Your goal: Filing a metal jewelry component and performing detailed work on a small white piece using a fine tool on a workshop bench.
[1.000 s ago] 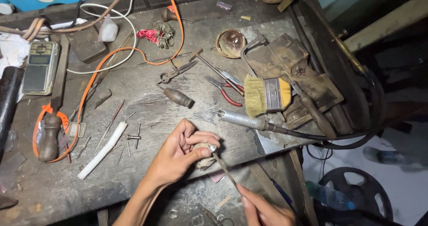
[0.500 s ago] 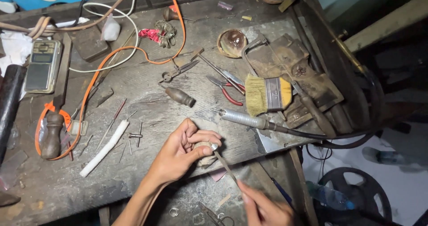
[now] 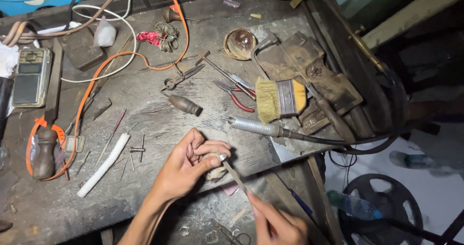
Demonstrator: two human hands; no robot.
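On the worn bench (image 3: 145, 129), seen from above, a small digital scale (image 3: 30, 77) lies at nine o'clock beside an orange cable (image 3: 96, 78), and a white rod (image 3: 104, 164) with loose pins is left near the seven o'clock edge, within reach. Just past centre, the left hand (image 3: 186, 167) is clenched around a small ring (image 3: 222, 156), pressed against a peg at the bench edge, apparently so that the piece is steadied. A thin file (image 3: 236, 176) is laid across the ring and slants down toward five o'clock, where it is grasped by the right hand (image 3: 278, 223), partly cut off by the frame. At two o'clock a flat brush (image 3: 280, 99), red-handled pliers (image 3: 239, 97) and a flexible-shaft handpiece (image 3: 256, 127) are set aside. Compared with the frame one second ago, both grips are unchanged; the right hand has been drawn slightly lower, and the view has shifted a little.
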